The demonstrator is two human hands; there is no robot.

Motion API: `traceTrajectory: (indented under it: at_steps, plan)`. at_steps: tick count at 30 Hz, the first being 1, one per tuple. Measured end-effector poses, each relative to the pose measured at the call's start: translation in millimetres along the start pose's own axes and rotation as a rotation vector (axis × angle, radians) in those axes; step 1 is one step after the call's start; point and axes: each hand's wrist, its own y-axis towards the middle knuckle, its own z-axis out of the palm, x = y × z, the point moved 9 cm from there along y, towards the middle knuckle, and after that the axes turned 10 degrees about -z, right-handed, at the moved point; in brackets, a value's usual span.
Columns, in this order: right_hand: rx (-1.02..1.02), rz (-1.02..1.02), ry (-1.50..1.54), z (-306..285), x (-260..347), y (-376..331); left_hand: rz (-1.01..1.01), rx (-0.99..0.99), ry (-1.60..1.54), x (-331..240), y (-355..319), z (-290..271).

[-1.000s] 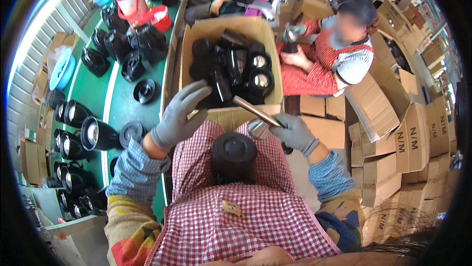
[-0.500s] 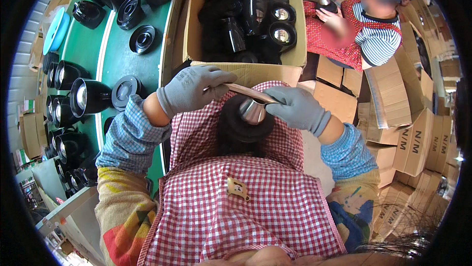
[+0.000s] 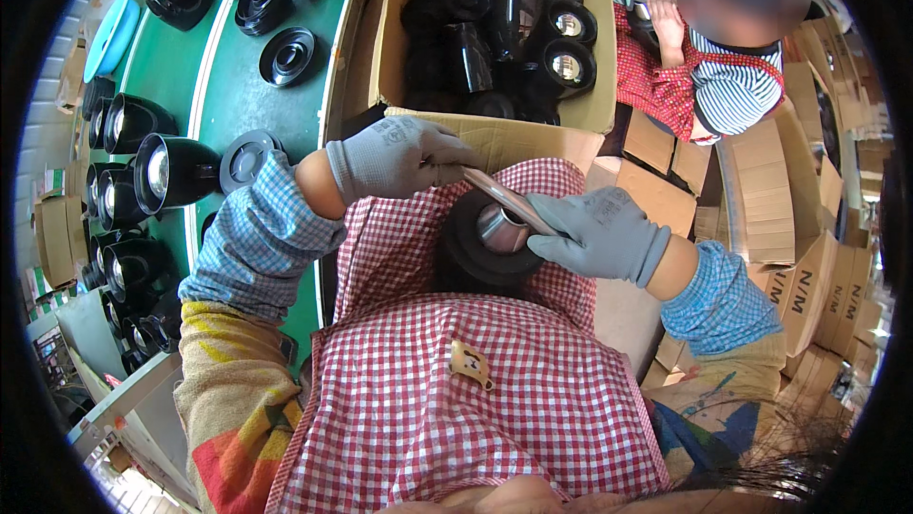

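Observation:
My left hand [image 3: 399,157], in a grey glove, is closed on one end of a narrow flat bar [image 3: 509,198]. My right hand [image 3: 601,233], gloved alike, grips the bar's other end. The bar slants down from left to right, over a shiny silver metal neck [image 3: 500,231]. That neck stands up from a round black part [image 3: 462,250] at my lap, against the red checked apron [image 3: 475,343]. Whether bar and metal touch is hard to see. My fingertips are partly hidden behind the glove backs.
Ahead stands an open cardboard box [image 3: 514,131] of black vessels. Black lids [image 3: 287,57] and jugs [image 3: 169,174] lie on the green table [image 3: 276,119] at left, with a blue basin [image 3: 112,34]. A co-worker [image 3: 728,77] sits at far right, near stacked cartons [image 3: 804,257].
The bar has tilted more steeply, its right end lower. My right hand has moved right and down, and my left slightly right. The view has shifted a little.

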Motion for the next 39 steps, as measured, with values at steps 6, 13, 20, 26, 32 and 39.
traceTrajectory:
  at_steps: [6, 13, 20, 26, 32, 39]
  plan:
    - [-0.251, -0.028, 0.024, 6.9, 2.7, -6.8, -0.020, 0.074, -0.062, 14.6, 16.6, 10.3]
    - [-0.220, -0.012, -0.024, 2.5, 4.2, -1.6, -0.143, 0.259, -0.220, 28.7, 27.4, 22.4]
    - [-0.314, -0.181, -0.325, -12.3, 16.3, 2.1, -0.413, 0.208, -0.198, 44.1, 33.1, 34.7]
    - [-0.122, -0.366, -0.047, 22.9, 23.7, 20.2, -0.464, 0.179, -0.256, 64.0, 47.6, 56.2]
    - [-0.362, -0.464, -0.049, 20.4, 84.1, 67.5, -0.191, 0.333, -0.671, 21.4, 123.1, 112.4]
    - [-0.691, -0.502, 0.225, -31.8, 26.0, 23.6, -0.496, 0.047, -0.532, 68.9, 102.3, 59.1]
